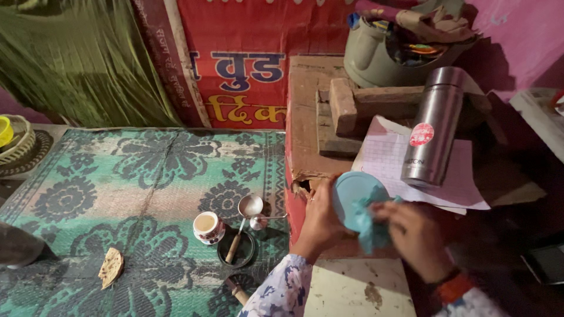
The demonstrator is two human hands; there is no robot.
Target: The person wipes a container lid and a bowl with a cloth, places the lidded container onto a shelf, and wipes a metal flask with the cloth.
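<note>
Bracing a round pale-blue lid [352, 196] upright on its edge, I am gripping its left rim with my left hand [320, 220], fingers closed behind it and thumb in front, so the flat face is turning toward me and staying put under pressure. My right hand [411, 235] is pinching a bunched teal cloth [370, 226] against the lid's lower right side, fingers curled tight on the wad so it is pressing flat on the surface rather than sliding off. I am keeping the lid just in front of the brown wooden box [305, 117], near its chipped corner, above the pale floor slab. A steel flask [433, 126] is leaning tilted on a sheet of squared paper [388, 155] beside the box, well within reach. To my left, on the green patterned mat [117, 176], a cup of milky tea [207, 226] is standing just beside a small black dish [242, 249] with a wooden-handled tool resting in it, and a steel ladle [251, 206] is lying near both. A piece of flatbread [111, 267] is lying farther left, well apart.
</note>
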